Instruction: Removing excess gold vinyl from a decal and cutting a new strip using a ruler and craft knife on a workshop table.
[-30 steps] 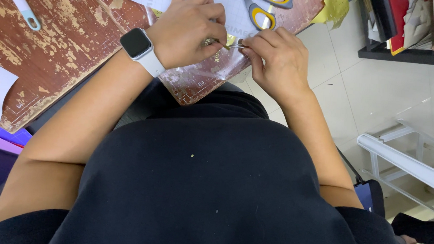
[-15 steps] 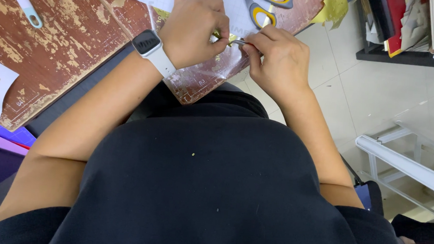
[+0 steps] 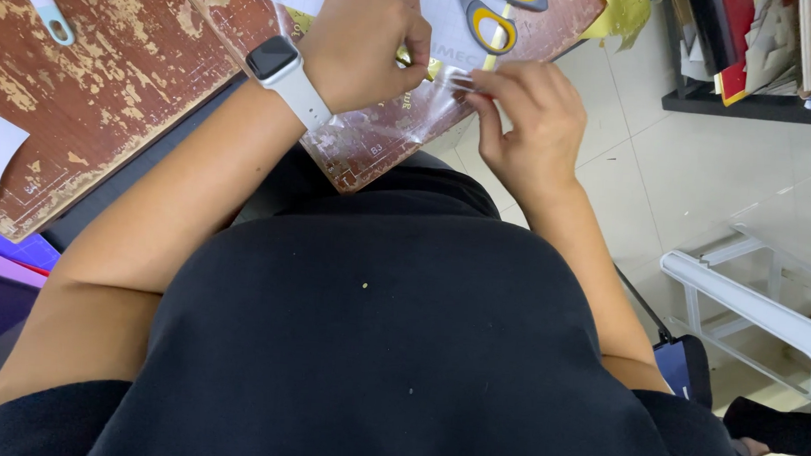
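My left hand [image 3: 365, 36], with a white smartwatch [image 3: 280, 69] on the wrist, pinches one end of a small clear film strip with gold foil [image 3: 446, 73]. My right hand [image 3: 527, 114] pinches the other end of the same strip with thumb and fingers. Both hands meet over the edge of a worn red-brown cutting mat [image 3: 373, 138]. Yellow-handled scissors [image 3: 491, 15] lie on a white sheet [image 3: 439, 22] just beyond the hands.
A second worn cutting mat [image 3: 89, 82] lies to the left with a white-handled tool [image 3: 38, 1] on it. A shelf of stacked papers and books [image 3: 766, 48] stands at the upper right. A white frame [image 3: 753, 297] sits on the tiled floor.
My hands have drifted slightly apart, and the clear strip between them shows more. The right hand's fingers have shifted a little to the right.
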